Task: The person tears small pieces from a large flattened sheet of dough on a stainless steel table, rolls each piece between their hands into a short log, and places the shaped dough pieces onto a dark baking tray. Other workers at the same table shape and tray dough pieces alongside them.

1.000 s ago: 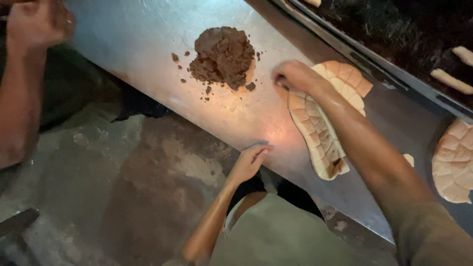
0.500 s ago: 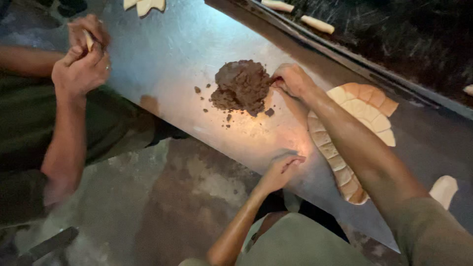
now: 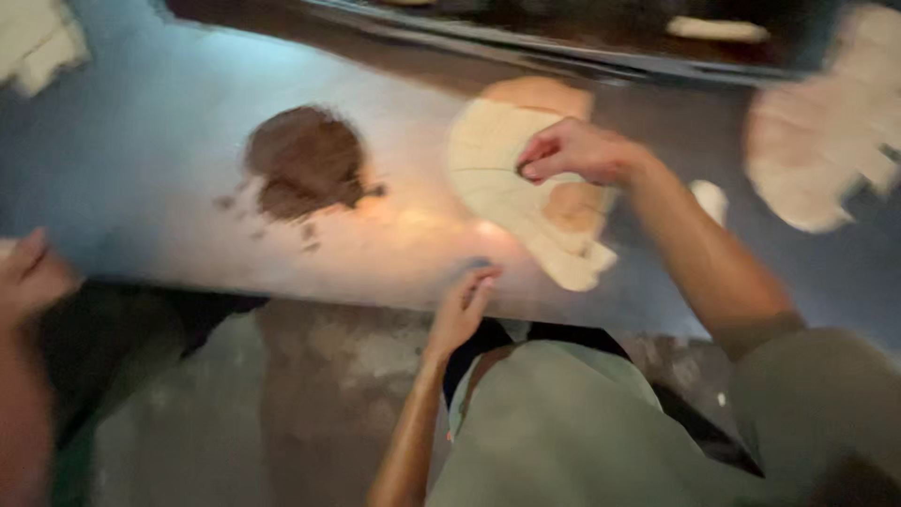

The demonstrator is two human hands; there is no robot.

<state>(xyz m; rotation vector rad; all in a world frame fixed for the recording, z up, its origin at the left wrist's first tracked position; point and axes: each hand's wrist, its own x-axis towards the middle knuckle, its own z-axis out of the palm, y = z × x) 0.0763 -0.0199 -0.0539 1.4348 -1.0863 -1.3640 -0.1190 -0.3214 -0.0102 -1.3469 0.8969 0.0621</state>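
Shiny sheet metal forms the worktable (image 3: 169, 202), and motion blur softens every edge on it. At its middle lies a fan of pale dough wrappers (image 3: 511, 188), overlapping like shingles; the right hand (image 3: 574, 150) hides part of the fan, its fingers pinched on one wrapper. The left hand (image 3: 462, 305) rests loosely open on the table's near edge, holding nothing. Left of the fan sits a mound of brown filling (image 3: 305, 160) with crumbs around it. Another fan of wrappers (image 3: 831, 141) is smeared at the right edge, and another person's hand (image 3: 28, 277) is cut off at far left.
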